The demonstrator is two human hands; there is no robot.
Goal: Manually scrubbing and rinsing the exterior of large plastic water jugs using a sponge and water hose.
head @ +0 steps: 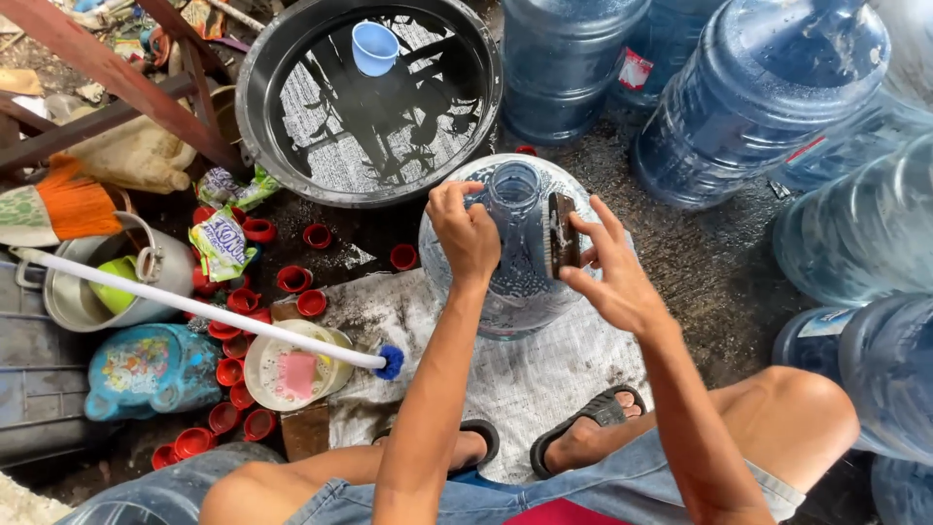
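- The left hand (466,233) grips the neck of a large clear water jug (515,282), fingers wrapped just below its open mouth, steadying it upright.
- The right hand (607,277) pinches a small dark scrubbing pad (563,233) flat against the jug's shoulder, beside the neck.
- The jug stands on a grey cloth (544,374) on the wet floor, just ahead of the person's sandalled feet; soapy droplets show on its shoulder, so the outside scrub looks under way, not finished.
- A long white-handled brush (194,306) lies unused to the left across a soap dish (292,369).
- A black basin (369,97) of water with a floating blue cup (374,47) sits beyond; rinsing appears not yet done.
- Red caps (243,299) lie scattered, and other jugs (768,97) wait at the right.
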